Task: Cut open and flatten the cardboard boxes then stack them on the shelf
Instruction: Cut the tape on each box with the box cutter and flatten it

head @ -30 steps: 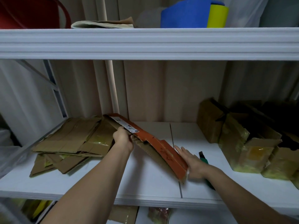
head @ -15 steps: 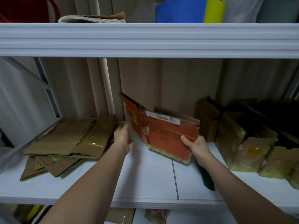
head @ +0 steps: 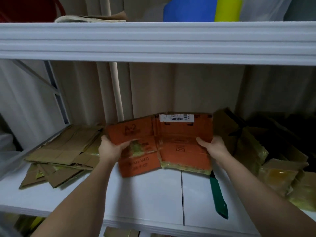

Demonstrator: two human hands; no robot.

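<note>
I stand before the white shelf (head: 153,194). Above its middle I hold the flattened orange box (head: 171,144) almost upright. Left of the box lies the stack of flat brown cardboard (head: 68,151). My left hand (head: 111,149) grips the box's left edge, my right hand (head: 212,147) its right edge. The green cutter (head: 218,197) lies below the box's right corner.

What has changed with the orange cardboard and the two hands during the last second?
The orange flattened cardboard box was lifted from lying slanted on the white shelf and opened out, printed side facing the camera. The right hand, earlier flat beside it, now grips its right edge; the left hand grips the left edge. The brown flattened cardboard pile and green-handled cutter stayed put.
</note>
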